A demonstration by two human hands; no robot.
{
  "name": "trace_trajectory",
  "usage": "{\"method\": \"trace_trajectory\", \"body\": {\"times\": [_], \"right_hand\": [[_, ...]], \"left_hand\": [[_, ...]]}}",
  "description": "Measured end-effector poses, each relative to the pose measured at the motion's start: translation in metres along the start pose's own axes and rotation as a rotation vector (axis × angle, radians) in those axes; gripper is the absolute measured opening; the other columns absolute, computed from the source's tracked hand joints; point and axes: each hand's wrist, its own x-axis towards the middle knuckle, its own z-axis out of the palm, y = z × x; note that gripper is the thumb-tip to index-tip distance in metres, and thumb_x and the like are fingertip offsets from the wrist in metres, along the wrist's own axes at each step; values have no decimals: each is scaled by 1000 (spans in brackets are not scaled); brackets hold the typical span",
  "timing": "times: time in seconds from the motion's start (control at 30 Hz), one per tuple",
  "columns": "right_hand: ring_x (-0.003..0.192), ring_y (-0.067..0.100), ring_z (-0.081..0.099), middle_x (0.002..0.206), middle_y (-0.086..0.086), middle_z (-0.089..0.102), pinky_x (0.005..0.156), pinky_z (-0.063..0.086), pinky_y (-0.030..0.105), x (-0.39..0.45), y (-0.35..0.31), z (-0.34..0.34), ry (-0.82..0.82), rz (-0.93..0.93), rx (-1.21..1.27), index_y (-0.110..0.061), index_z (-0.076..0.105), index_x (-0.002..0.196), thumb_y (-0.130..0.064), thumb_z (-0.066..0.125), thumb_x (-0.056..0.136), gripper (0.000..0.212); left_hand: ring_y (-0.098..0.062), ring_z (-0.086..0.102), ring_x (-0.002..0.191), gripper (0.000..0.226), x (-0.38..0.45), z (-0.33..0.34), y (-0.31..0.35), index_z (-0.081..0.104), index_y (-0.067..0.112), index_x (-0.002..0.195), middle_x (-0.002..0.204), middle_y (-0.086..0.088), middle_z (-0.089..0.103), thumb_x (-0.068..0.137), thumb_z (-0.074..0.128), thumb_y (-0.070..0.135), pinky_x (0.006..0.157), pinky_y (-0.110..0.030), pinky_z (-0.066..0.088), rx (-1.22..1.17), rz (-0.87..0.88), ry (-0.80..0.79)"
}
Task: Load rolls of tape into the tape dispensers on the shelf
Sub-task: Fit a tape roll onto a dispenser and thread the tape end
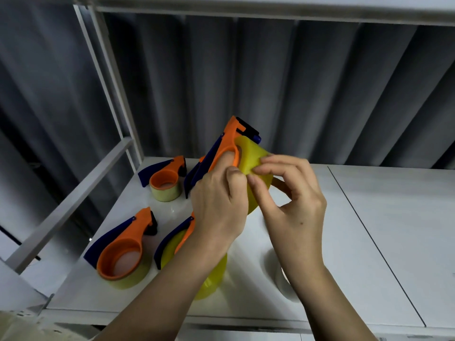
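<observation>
Head view, looking down onto a white shelf. We see both hands raised above it, close together, working one orange-and-blue tape dispenser. Left hand grips the dispenser from below, a finger curled through its orange ring. Right hand sits just to the right, thumb and fingertips pinching the yellow tape roll mounted in that dispenser. The roll lies between the two hands, touching both.

Held dispenser stands tilted: long axis runs from lower left to upper right, black cutter end uppermost and pointing away toward the grey corrugated wall.

On the shelf to the left lie three more dispensers, each with tape: a far dispenser, a near-left dispenser, and a third dispenser partly hidden behind the left wrist. A pale roll sits on the shelf under the right forearm; blurred, possibly clear tape, we cannot tell.
</observation>
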Motion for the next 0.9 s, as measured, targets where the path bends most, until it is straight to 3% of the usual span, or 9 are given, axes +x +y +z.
{"method": "trace_trajectory", "body": {"times": [0.17, 0.33, 0.43, 0.63, 0.9], "right_hand": [[98, 16, 62, 100, -8, 60, 72, 56, 34, 2, -7, -4, -35, 40, -95, -19, 70, 91, -30, 69, 85, 13], [93, 9, 62, 97, -10, 59, 70, 57, 27, 5, -8, -6, -57, 67, -135, -20, 70, 87, -21, 72, 86, 3], [91, 6, 60, 97, -10, 59, 69, 57, 25, 7, -9, -7, -67, 55, -179, -20, 68, 85, -18, 71, 86, 4], [86, 12, 59, 99, -9, 56, 64, 57, 38, 7, -13, -3, -87, 50, -285, -20, 61, 83, -18, 73, 84, 12], [77, 17, 60, 96, -2, 58, 55, 56, 36, 4, -13, 3, -28, -61, -407, -13, 59, 84, -16, 74, 83, 15]], "left_hand": [[-14, 41, 49, 31, -1, -2, 0, 42, 18, 72, 53, 6, 38, 80, 17, 35, 47, -19, 28, 84, 68, 21], [-5, 33, 45, 25, -1, -3, 0, 44, 19, 76, 54, 8, 36, 85, 23, 29, 50, -16, 21, 142, 142, 55], [-9, 34, 44, 33, -1, -4, 0, 53, 9, 77, 55, 5, 39, 86, 26, 26, 50, -15, 21, 167, 168, 65], [-13, 34, 43, 31, 0, -5, 1, 56, 6, 78, 54, 6, 36, 83, 30, 22, 48, -15, 19, 249, 216, 61], [-12, 35, 45, 31, 1, -5, 1, 55, 8, 75, 56, 7, 36, 84, 29, 23, 49, -13, 20, 219, 213, 82]]}}
